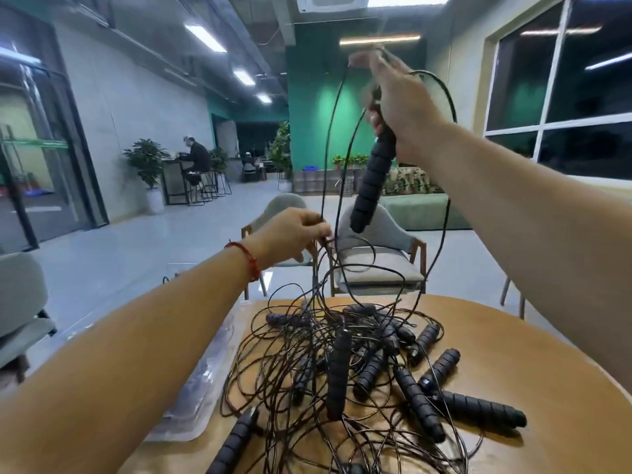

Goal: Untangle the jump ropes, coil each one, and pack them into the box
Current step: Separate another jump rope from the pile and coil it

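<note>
Jump ropes (342, 364) lie tangled while left hand (290, 234) pinches a cord (328, 145) and right hand (403, 107) grips a handle (372, 179).

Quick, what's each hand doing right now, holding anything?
Left hand: pinching a black cord above the tangled pile.
Right hand: gripping the top of a ribbed handle, raised over the table.

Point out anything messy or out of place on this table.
The thin black jump-rope cords lie in one tangled heap on the round wooden table, black ribbed foam handles strewn at all angles. The raised handle in the right hand trails its cord into the heap.
</note>
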A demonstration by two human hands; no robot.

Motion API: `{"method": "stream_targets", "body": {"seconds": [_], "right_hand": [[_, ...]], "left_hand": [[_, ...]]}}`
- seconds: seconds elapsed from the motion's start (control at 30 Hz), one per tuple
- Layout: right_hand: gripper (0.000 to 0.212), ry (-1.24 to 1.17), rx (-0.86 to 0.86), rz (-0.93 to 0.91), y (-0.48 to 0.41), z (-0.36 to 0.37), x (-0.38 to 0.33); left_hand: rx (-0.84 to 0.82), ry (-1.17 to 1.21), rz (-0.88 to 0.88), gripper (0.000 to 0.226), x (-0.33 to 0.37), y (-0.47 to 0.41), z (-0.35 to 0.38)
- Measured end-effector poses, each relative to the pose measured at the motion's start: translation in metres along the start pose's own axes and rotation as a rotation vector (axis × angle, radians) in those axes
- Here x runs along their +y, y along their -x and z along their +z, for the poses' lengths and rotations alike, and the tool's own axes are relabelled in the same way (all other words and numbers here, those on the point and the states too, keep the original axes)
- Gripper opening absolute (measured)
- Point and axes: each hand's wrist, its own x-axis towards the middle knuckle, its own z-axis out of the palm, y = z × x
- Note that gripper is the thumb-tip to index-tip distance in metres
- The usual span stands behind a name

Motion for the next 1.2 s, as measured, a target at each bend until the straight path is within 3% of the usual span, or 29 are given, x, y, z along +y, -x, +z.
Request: {"method": "stream_targets", "body": {"seconds": [0.13,0.23,0.3,0.43,0.57,0.7,0.77,0.93,1.03,1.2], "right_hand": [[0.022,0.404,-0.107,0.19,0.008,-0.013,0.022],[0.042,0.675,-0.318,0.251,0.025,-0.007,0.044],[0.054,0.716,-0.408,0.281,0.036,0.003,0.056],[0.056,0.65,-0.502,0.311,0.049,0.025,0.076],[0.047,0.647,-0.466,0.254,0.054,0.037,0.081],[0.026,0.66,-0.36,0.258,0.046,0.034,0.082],[0.025,0.601,-0.261,0.252,0.037,0.026,0.078],[0.029,0.637,-0.205,0.158,0.022,0.016,0.054],[0.023,0.511,-0.07,0.11,0.011,0.017,0.033],[0.019,0.487,-0.087,0.074,0.001,0.021,-0.002]], "left_hand": [[0.35,0.166,0.087,0.022,0.02,-0.008,-0.016],[0.48,0.234,0.151,0.026,0.046,-0.014,-0.034],[0.554,0.247,0.149,0.029,0.064,-0.018,-0.044],[0.638,0.289,0.11,0.031,0.087,-0.028,-0.054],[0.628,0.268,0.097,0.04,0.093,-0.03,-0.055],[0.634,0.325,0.07,0.035,0.091,-0.028,-0.053],[0.619,0.347,0.086,0.035,0.09,-0.026,-0.053],[0.566,0.404,0.176,0.032,0.097,-0.021,-0.061],[0.603,0.316,0.237,0.033,0.099,-0.014,-0.058],[0.159,0.142,0.141,0.042,0.065,0.004,-0.011]]}}
